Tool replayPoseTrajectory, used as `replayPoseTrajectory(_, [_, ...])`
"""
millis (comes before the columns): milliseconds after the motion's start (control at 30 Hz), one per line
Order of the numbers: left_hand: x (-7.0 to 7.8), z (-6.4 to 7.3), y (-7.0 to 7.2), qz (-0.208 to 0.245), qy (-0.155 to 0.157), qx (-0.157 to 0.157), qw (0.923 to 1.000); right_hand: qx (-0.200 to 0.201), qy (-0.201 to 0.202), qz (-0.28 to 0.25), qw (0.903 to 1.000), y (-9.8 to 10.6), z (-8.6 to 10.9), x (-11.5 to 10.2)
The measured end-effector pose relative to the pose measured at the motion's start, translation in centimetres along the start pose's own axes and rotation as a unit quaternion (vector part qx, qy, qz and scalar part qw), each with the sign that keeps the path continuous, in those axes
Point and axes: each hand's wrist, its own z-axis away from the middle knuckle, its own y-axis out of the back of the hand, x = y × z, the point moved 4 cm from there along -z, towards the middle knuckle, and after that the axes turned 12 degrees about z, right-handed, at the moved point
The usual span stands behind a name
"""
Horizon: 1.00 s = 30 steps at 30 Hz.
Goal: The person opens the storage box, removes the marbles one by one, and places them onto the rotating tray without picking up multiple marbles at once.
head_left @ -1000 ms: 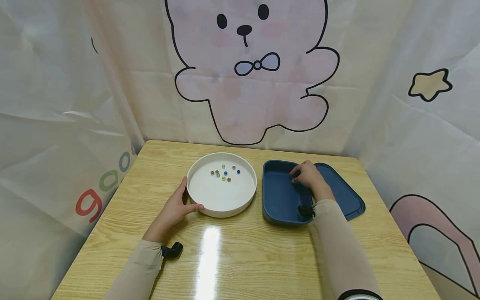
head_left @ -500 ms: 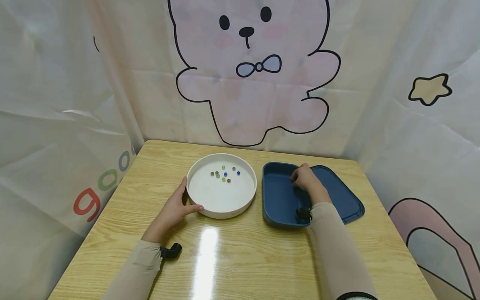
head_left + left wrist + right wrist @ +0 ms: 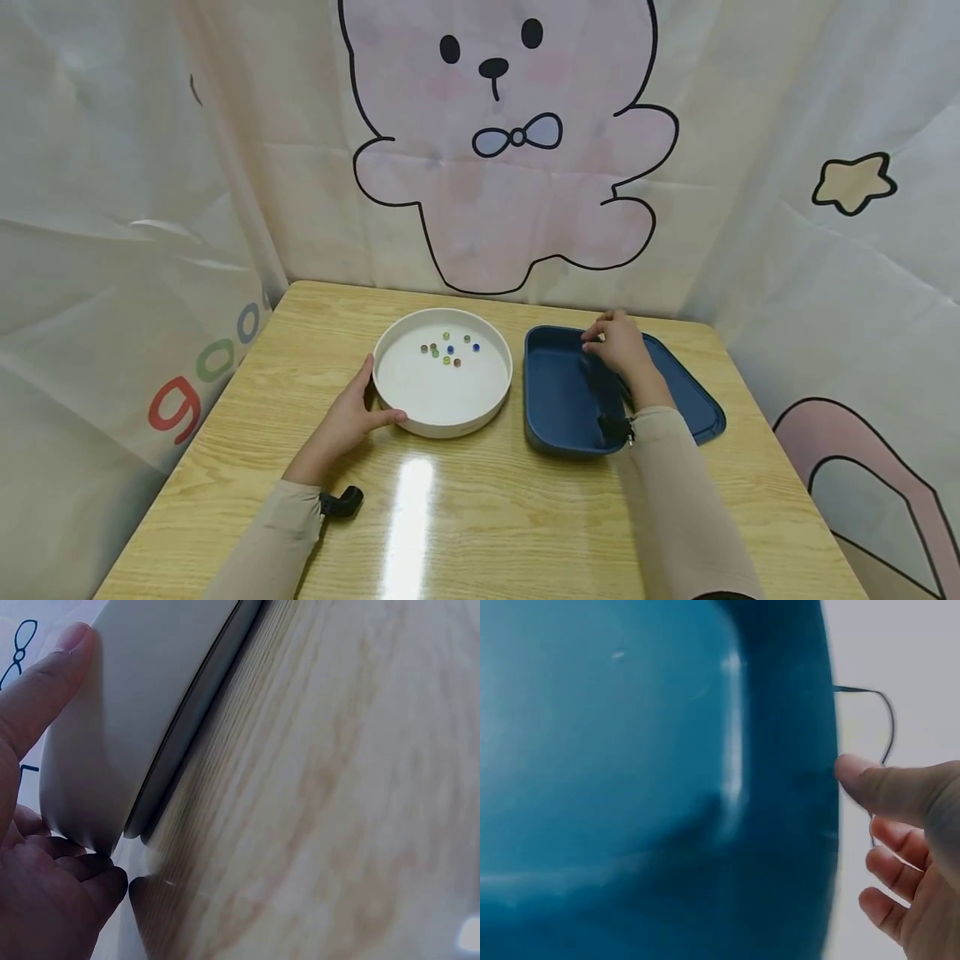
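A round white tray (image 3: pixel 442 408) with a low wall sits left of centre on the table. Several small coloured glass marbles (image 3: pixel 450 350) lie loose on its floor. My left hand (image 3: pixel 352 421) grips the tray's left side, thumb at the front wall, the other fingers along the side and low down, as the left wrist view shows. My right hand (image 3: pixel 622 346) hovers over the far right rim of a deep blue box (image 3: pixel 570 408). Its thumb and fingers are loosely bent, and I see nothing between them. In the right wrist view the box's inside shows no marbles.
A flat blue lid (image 3: pixel 686 392) lies on the table behind and right of the box, partly hidden by the right arm. The wooden table (image 3: pixel 487 517) ends at a printed cloth backdrop (image 3: pixel 300 208), with more cloth at both sides.
My right hand dipped lower into the blue box, then rose back to its far right rim with the fingers parted. The left hand, tray and marbles stay in place.
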Motion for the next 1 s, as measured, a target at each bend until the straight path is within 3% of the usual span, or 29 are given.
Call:
replayPoseTrajectory(167, [0.1,-0.1,-0.2,-0.002,0.002,-0.001,1.0000,0.024,-0.001,-0.075,0.9969,1.8,0.2,-0.5])
replayPoseTrajectory(467, [0.2,0.0,-0.1,-0.004,0.006,-0.001,1.0000,0.038,0.029,-0.145,0.9883,2.6,-0.4,-3.3])
replayPoseTrajectory(733, [0.3,0.0,0.2,-0.007,0.003,0.002,1.0000,0.020,0.065,-0.210,0.9753,3.0,-2.8,-8.4])
replayPoseTrajectory(1000, [0.3,0.1,0.1,-0.005,0.004,-0.001,1.0000,-0.010,0.088,-0.238,0.9673,2.6,-4.5,-13.5])
